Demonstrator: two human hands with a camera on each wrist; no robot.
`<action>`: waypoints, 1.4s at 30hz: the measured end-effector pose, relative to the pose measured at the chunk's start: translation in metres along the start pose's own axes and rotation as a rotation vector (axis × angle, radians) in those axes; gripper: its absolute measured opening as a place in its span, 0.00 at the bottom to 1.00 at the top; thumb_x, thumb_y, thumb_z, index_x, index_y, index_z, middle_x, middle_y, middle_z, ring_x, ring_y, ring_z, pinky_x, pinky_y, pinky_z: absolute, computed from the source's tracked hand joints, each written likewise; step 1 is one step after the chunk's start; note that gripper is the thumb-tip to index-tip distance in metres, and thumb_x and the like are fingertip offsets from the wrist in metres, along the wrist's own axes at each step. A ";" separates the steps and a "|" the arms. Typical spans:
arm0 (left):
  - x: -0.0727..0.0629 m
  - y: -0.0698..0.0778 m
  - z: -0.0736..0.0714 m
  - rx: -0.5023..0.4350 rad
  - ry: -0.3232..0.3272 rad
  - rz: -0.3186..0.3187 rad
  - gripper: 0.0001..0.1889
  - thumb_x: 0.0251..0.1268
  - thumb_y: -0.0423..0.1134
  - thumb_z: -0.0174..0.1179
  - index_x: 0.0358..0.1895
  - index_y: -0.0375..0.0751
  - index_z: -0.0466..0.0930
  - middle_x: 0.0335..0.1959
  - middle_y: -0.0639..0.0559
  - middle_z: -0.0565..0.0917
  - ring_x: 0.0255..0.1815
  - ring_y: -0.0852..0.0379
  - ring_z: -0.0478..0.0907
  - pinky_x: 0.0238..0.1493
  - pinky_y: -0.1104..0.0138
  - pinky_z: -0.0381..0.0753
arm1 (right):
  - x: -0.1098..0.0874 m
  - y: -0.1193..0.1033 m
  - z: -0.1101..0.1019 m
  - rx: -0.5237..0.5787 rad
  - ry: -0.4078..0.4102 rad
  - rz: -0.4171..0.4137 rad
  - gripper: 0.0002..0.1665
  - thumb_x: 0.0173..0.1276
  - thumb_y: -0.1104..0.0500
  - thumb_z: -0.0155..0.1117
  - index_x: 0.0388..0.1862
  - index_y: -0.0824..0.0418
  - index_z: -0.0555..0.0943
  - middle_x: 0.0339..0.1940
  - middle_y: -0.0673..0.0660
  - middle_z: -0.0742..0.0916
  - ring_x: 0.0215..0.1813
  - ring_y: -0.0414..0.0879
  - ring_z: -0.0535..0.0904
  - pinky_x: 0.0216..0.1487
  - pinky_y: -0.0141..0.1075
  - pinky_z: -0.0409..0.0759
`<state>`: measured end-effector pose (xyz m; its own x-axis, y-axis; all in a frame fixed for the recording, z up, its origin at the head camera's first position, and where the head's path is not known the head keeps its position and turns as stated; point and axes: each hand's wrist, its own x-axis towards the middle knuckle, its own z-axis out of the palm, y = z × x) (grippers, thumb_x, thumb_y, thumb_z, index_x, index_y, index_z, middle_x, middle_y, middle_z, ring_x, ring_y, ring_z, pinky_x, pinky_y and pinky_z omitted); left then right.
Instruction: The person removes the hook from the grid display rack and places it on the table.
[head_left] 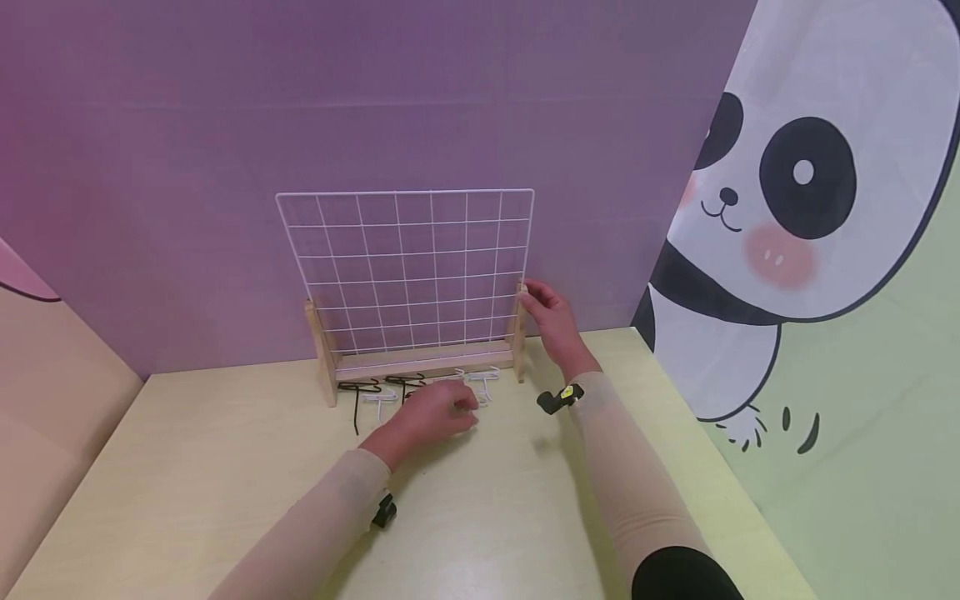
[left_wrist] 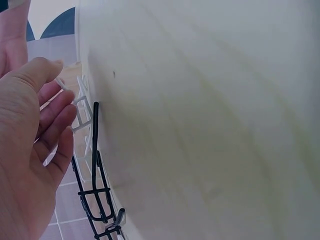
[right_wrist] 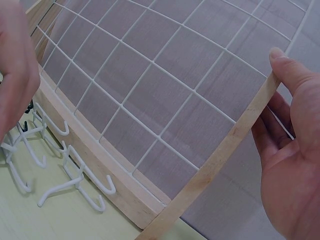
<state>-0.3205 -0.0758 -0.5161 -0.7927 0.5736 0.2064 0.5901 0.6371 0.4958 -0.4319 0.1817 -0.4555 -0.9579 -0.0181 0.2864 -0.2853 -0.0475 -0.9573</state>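
Observation:
A white wire grid panel (head_left: 416, 225) stands in a wooden base (head_left: 427, 358) at the back of the table. My right hand (head_left: 553, 321) holds the base's right wooden upright (right_wrist: 215, 165), thumb in front and fingers behind. My left hand (head_left: 435, 412) hovers low before the base, fingers loosely curled, by a row of display hooks. White hooks (right_wrist: 75, 180) lie at its right, and black hooks (head_left: 358, 387) with another white hook (head_left: 380, 397) at its left. In the left wrist view, a white hook (left_wrist: 82, 112) shows just behind the fingertips; no firm hold on it shows.
The pale wooden table (head_left: 187, 500) spreads out in front of the stand. A purple wall covering (head_left: 225, 125) rises close behind it. A panda picture (head_left: 787, 250) covers the wall at the right. A black band sits at each wrist.

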 end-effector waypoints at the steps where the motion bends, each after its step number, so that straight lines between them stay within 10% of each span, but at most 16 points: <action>1: 0.000 0.000 0.001 0.010 -0.005 0.001 0.07 0.71 0.39 0.77 0.47 0.46 0.91 0.42 0.61 0.86 0.48 0.56 0.86 0.57 0.56 0.88 | 0.000 0.000 0.000 -0.001 0.002 0.002 0.24 0.84 0.61 0.68 0.73 0.67 0.81 0.66 0.59 0.86 0.68 0.48 0.80 0.80 0.46 0.74; 42: -0.002 0.005 -0.002 0.077 -0.019 0.029 0.10 0.68 0.39 0.79 0.47 0.46 0.91 0.42 0.59 0.87 0.46 0.57 0.86 0.54 0.58 0.88 | -0.002 -0.002 -0.001 -0.014 -0.012 0.005 0.23 0.85 0.59 0.67 0.73 0.66 0.81 0.66 0.59 0.86 0.67 0.47 0.80 0.80 0.45 0.74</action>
<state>-0.3167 -0.0748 -0.5124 -0.7722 0.6019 0.2035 0.6237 0.6571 0.4234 -0.4297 0.1829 -0.4540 -0.9588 -0.0307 0.2824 -0.2814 -0.0332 -0.9590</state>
